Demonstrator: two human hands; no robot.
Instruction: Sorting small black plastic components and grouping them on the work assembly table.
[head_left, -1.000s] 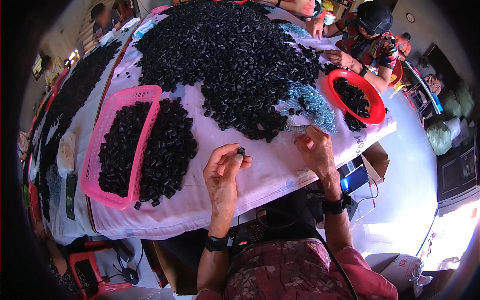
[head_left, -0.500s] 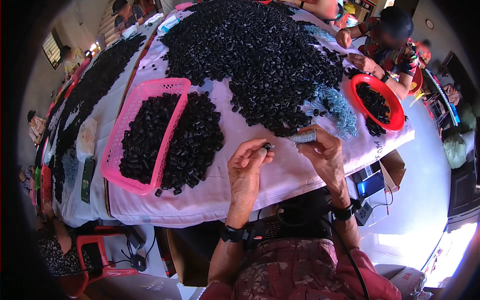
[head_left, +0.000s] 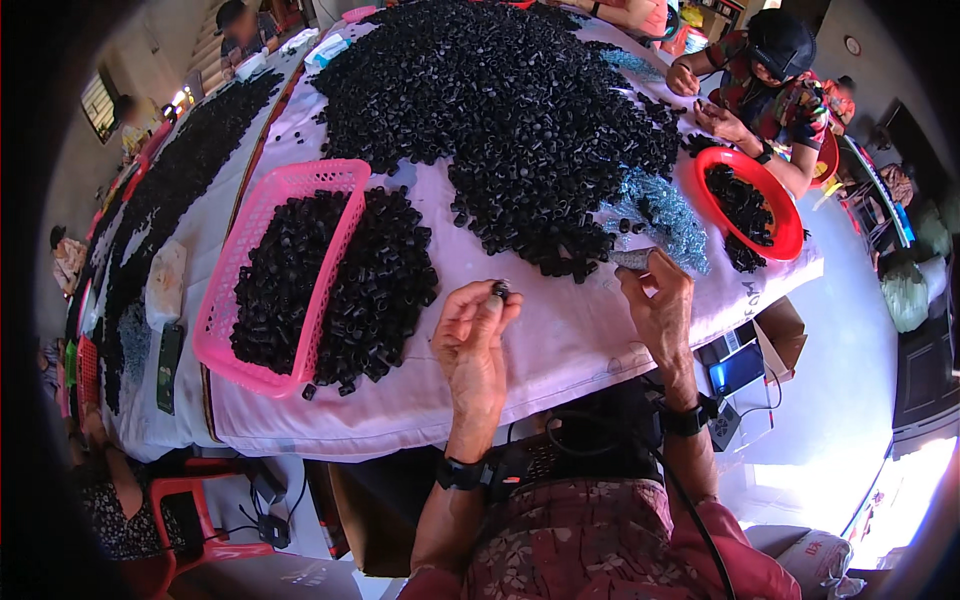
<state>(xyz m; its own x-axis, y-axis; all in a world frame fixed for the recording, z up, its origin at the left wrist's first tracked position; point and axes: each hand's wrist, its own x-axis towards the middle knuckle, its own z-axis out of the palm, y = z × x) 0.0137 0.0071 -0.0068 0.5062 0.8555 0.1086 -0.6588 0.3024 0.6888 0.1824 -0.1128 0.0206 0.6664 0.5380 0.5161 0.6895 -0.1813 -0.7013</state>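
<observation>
My left hand (head_left: 472, 340) is closed, with a small black plastic cap (head_left: 500, 289) pinched between thumb and fingertips. To its right, my right hand (head_left: 662, 305) curls around a silvery-grey, roughly cylindrical thing (head_left: 630, 259); its kind is not clear. Beyond both hands spreads a large heap of small black caps (head_left: 500, 110) on the pale pink cloth (head_left: 545, 350). Just past my right hand lies a tangle of clear bluish plastic bits (head_left: 665, 215). Left of my left hand is a smaller pile of black caps (head_left: 385, 270), against a pink mesh basket (head_left: 315, 345) partly filled with them.
At the right, a red oval basin (head_left: 790, 235) holds black pieces, near a co-worker (head_left: 775, 90) seated at the table. A dark phone (head_left: 170, 370) and a white bag (head_left: 168, 285) lie at left. Below the right edge stand an open carton (head_left: 785, 335) and a lit screen (head_left: 738, 370).
My left hand has drawn a little left, with the black cap still in its fingers. My right hand has shifted slightly right, away from it, and the silvery thing is now more covered.
</observation>
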